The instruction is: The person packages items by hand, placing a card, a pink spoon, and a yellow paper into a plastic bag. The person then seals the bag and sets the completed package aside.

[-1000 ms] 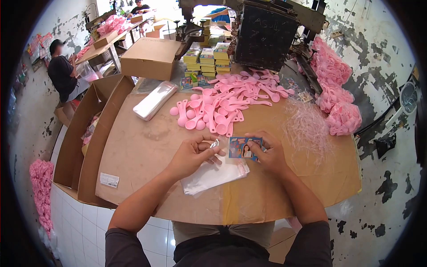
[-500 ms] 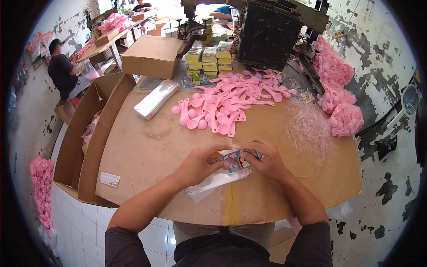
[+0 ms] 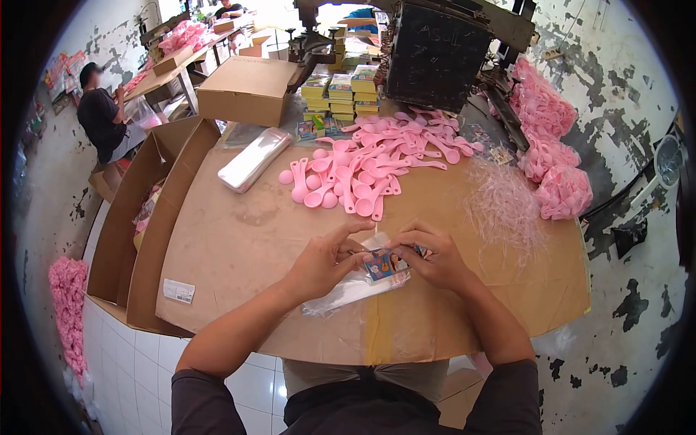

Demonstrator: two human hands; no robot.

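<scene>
Between my two hands is a small printed card (image 3: 380,267), blue with colourful pictures. My left hand (image 3: 330,259) pinches its left side between thumb and fingers. On the other side my right hand (image 3: 428,255) grips the right edge, its fingers covering part of the print. Under the card and my hands lies a clear plastic bag (image 3: 351,292) on the cardboard-covered table (image 3: 239,246). Beyond my fingertips spreads a heap of pink plastic scoops (image 3: 362,174).
Clear bags (image 3: 254,159) lie stacked at the left. An open carton (image 3: 163,225) flanks the table, with a closed box (image 3: 246,90) behind. Card stacks (image 3: 341,90) stand near a black machine (image 3: 438,58). Pink bundles (image 3: 554,159) hang right. A person (image 3: 101,112) stands far left.
The card has turned between my fingers, so a different part of its print shows. My left fingers have shifted slightly; both hands stay in about the same place.
</scene>
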